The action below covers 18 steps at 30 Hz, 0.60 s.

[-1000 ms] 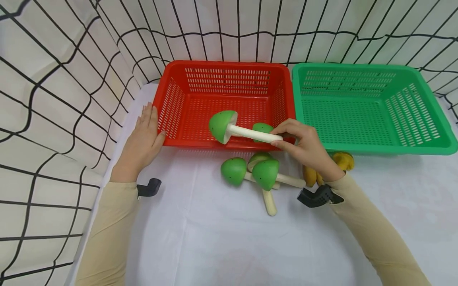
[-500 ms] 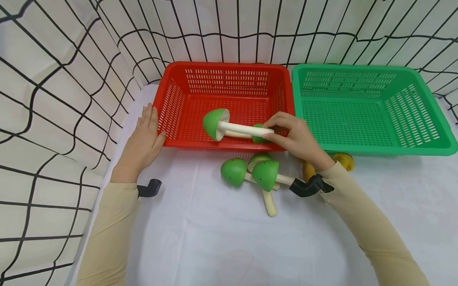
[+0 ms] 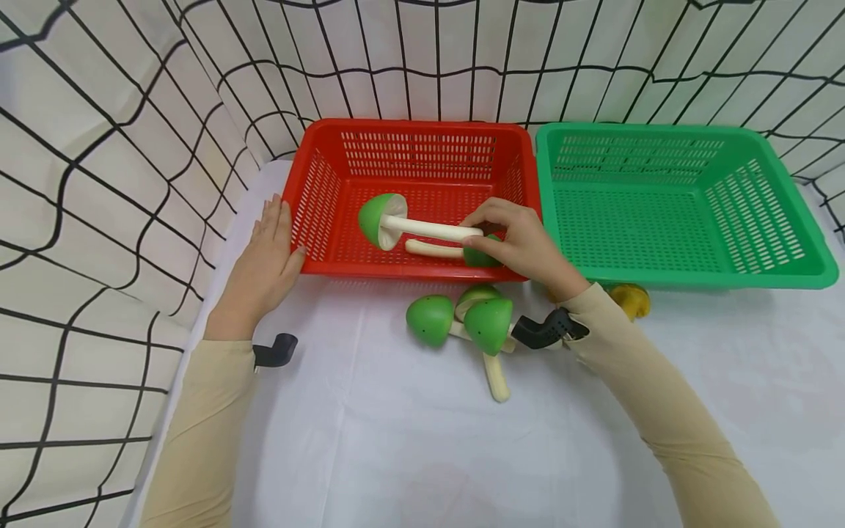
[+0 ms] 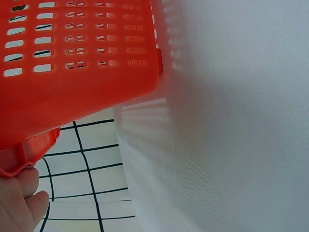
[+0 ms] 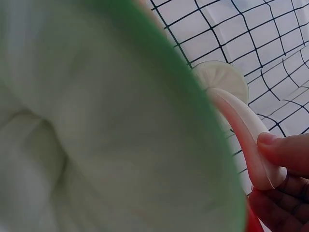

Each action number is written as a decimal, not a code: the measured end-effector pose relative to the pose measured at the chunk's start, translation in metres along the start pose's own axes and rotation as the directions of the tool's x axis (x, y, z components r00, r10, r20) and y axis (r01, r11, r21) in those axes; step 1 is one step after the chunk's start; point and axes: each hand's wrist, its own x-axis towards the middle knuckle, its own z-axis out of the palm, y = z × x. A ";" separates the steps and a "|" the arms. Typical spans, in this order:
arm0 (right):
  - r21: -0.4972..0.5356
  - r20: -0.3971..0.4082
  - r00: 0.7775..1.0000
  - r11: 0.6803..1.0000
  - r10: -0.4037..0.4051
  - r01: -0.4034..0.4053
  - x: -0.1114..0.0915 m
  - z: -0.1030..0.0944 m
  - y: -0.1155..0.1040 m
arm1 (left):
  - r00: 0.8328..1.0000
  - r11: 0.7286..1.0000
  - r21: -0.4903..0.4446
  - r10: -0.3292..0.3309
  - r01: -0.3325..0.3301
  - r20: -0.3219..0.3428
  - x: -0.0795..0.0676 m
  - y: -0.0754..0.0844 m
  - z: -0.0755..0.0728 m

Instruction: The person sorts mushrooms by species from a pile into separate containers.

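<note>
In the head view my right hand [image 3: 518, 238] pinches the stem end of a green-capped toy mushroom [image 3: 432, 229] over the red basket [image 3: 409, 273]. The cap points left; the right wrist view shows thumb and fingers on the pale stem [image 5: 248, 130]. Below it in the basket lies another mushroom [image 3: 432, 249], its cap partly hidden by my right hand. My left hand [image 3: 260, 271] rests with straight fingers against the basket's left rim; the left wrist view shows its fingertips [image 4: 36, 203] at that rim.
Several green-capped mushrooms [image 3: 488, 326] lie heaped on the white cloth before the red basket. A blurred cap [image 5: 120, 130] fills much of the right wrist view. A green basket [image 3: 693, 279] stands to the right, a yellow object [image 3: 630, 301] at its front. Black wire mesh [image 3: 436, 73] borders the back and left.
My right hand has carried the mushroom left and a little away from me, farther over the red basket. The mushroom lying inside now shows more of its stem. My left hand has stayed put.
</note>
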 end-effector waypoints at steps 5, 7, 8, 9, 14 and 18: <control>0.024 0.009 1.000 1.000 0.020 -0.020 0.005 0.004 -0.001 | 1.000 1.000 0.002 0.000 0.000 0.003 -0.001 0.000 0.000; 0.030 0.011 1.000 0.999 0.015 -0.016 0.007 0.006 -0.001 | 1.000 1.000 0.002 0.000 0.000 0.003 -0.001 0.000 0.000; 0.032 0.011 1.000 0.999 0.012 -0.012 0.008 0.007 -0.001 | 1.000 1.000 0.001 0.000 0.000 0.003 -0.001 0.000 0.000; 0.034 0.011 1.000 0.999 0.008 -0.008 0.010 0.008 -0.001 | 1.000 1.000 0.001 -0.001 0.001 0.002 -0.002 0.000 0.000; 0.025 0.019 0.999 0.999 0.033 -0.034 0.014 0.015 -0.005 | 1.000 1.000 0.003 -0.008 0.008 0.002 -0.002 0.000 0.000; -0.005 0.047 0.997 0.998 0.069 -0.069 0.016 0.020 -0.007 | 1.000 1.000 0.001 -0.005 0.005 -0.001 -0.002 0.000 -0.001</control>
